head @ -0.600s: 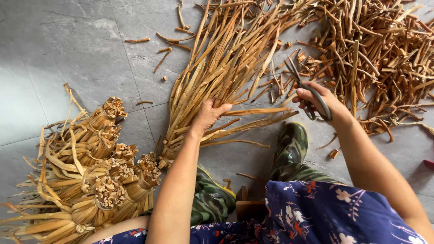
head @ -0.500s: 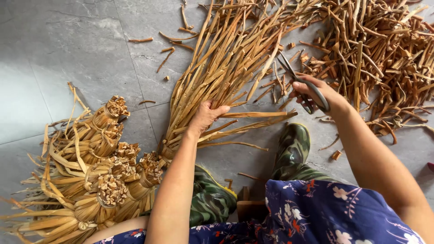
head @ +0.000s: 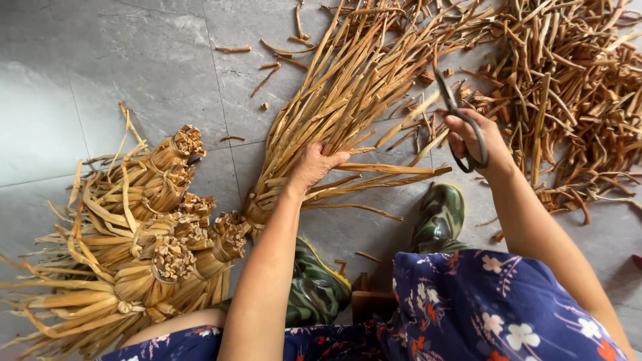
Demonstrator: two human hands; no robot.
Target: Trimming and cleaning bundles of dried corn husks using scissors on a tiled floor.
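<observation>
Here the left hand point(head: 313, 164) fingers clamp the strip bundle point(head: 334, 107); right hand point(head: 471, 137) fingers grip scissors point(head: 458, 120).

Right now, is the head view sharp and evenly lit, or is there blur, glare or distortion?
Head view: soft, even light, only faint shadows; a pale sheen on the grey floor tiles at left; left hand on the dried stalk bundle is sharp; right hand and scissors are slightly soft; tile lines bow near the edges.

Large grey stone-look floor tiles point(head: 134, 60), thin pale grout lines, soft diffuse daylight, faint sheen at left.
</observation>
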